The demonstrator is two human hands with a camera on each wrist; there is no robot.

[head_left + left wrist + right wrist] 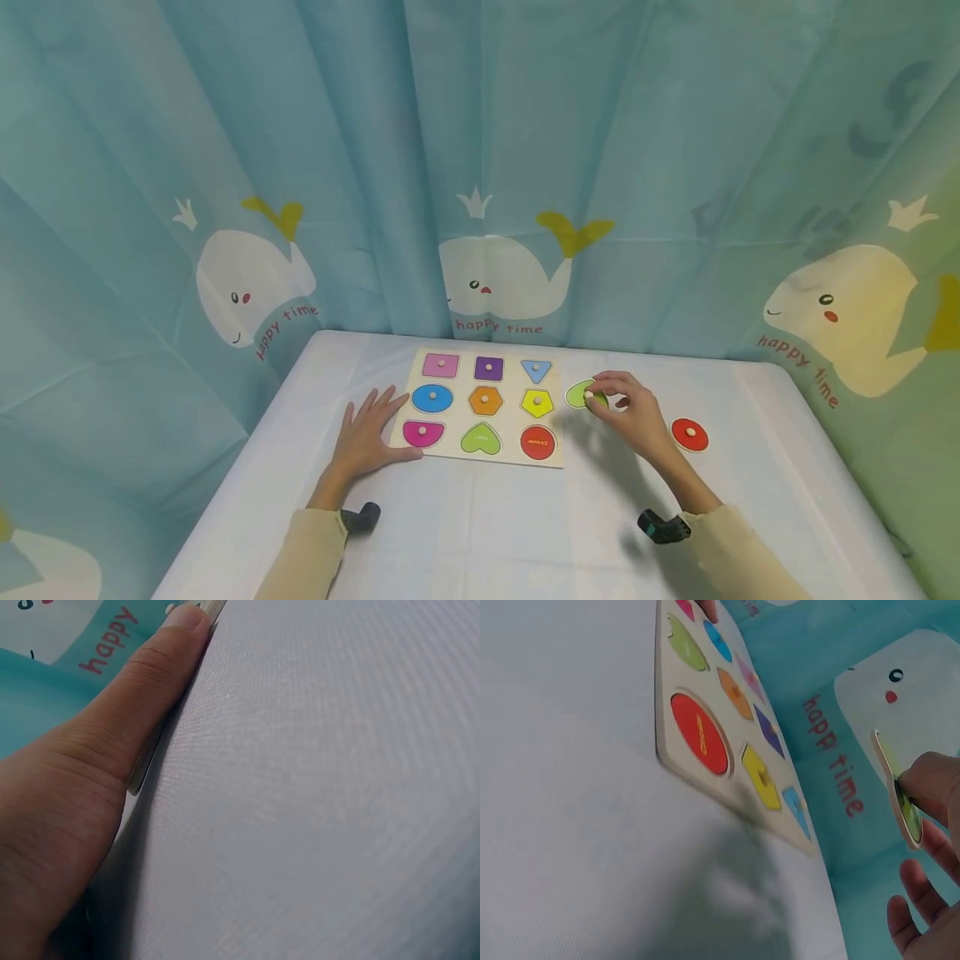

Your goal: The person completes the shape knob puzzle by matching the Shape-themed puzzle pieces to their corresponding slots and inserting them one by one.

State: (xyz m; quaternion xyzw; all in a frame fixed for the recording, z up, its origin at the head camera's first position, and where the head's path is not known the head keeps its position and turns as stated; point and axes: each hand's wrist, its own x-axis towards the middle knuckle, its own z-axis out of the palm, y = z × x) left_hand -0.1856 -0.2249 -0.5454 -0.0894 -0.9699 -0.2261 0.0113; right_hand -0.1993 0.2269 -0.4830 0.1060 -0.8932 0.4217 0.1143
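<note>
A wooden shape puzzle board (457, 446) lies on the white table. My left hand (365, 440) rests at its left edge, fingers spread, thumb along the near edge beside the magenta half-round piece (435, 432). My right hand (633, 417) pinches the knob of a green heart piece (577, 392) just right of the board. In the right wrist view the heart piece (891, 769) is tilted and raised, its other fingers loosely bent. On the board, the heart recess (480, 439) and circle recess (537, 443) show their printed bottoms; the other places hold knobbed pieces.
A red round piece (690, 434) with a knob lies on the table right of my right hand. Behind the table hangs a blue-green curtain (360, 283) printed with whales. The white tabletop (480, 533) spreads between my forearms.
</note>
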